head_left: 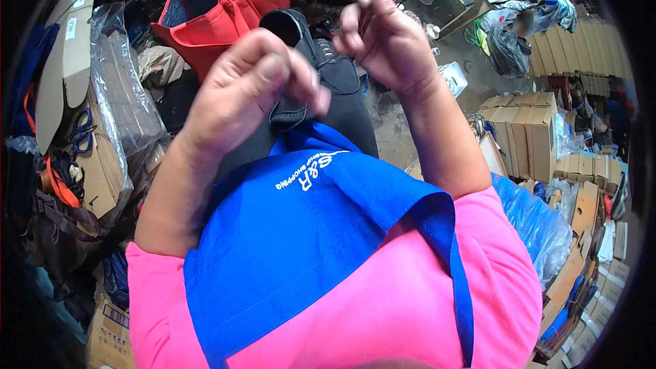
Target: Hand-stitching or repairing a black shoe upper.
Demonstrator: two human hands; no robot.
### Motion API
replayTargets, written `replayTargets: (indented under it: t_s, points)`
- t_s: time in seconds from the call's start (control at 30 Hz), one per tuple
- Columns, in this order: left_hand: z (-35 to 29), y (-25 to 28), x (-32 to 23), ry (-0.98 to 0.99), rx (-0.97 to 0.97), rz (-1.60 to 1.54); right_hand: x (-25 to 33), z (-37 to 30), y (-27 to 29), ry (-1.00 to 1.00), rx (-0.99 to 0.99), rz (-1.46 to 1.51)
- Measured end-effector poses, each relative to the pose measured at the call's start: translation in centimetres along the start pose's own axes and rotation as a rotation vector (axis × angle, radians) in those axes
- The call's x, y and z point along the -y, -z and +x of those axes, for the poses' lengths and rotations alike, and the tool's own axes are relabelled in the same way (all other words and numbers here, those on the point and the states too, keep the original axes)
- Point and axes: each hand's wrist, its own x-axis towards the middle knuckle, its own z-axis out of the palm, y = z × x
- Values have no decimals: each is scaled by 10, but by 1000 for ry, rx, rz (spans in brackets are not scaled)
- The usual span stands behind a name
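Observation:
Black shoes lie on my lap between my hands: one black shoe (288, 26) shows its dark opening and is partly hidden behind my left hand. Close beside it is a second black shoe-like piece (339, 75) with a row of lacing or stitching. My left hand (249, 82) is raised over the lap, thumb against bent fingers, its fingertips smeared by motion. Higher and to the right, my right hand (389, 41) is lifted with curled fingers and the thumb pressed near the index finger. Anything thin pinched in either hand is too small to make out.
A red bag (219, 24) with a dark lining stands open ahead on the left. Cardboard pieces (68, 61) and blue-handled scissors (83, 130) are at the left. Stacked cardboard boxes (523, 130) and blue plastic wrap (529, 225) line the right. A blue apron (287, 253) covers my front.

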Motion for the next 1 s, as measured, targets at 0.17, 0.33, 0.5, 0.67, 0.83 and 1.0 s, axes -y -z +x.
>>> replayTargets:
  t_s: [0.17,0.33,0.5,0.67,0.83,1.0]
  points:
    - [-52,51,-1,203,-279,1530,2,-54,62,-61,-158,-1354]
    - [-142,111,-31,428,-478,1909,48,-112,123,-466,-422,-1973]
    - [-186,116,-49,517,-607,1942,74,-137,163,-468,-671,-2052]
    - [-206,119,-54,618,-700,1869,92,-148,176,-394,-694,-2044]
    - [-234,170,-51,569,-1072,1297,89,-150,215,-355,-764,-1921]
    - [-139,77,-68,504,-663,772,99,-175,230,-342,-835,-627]
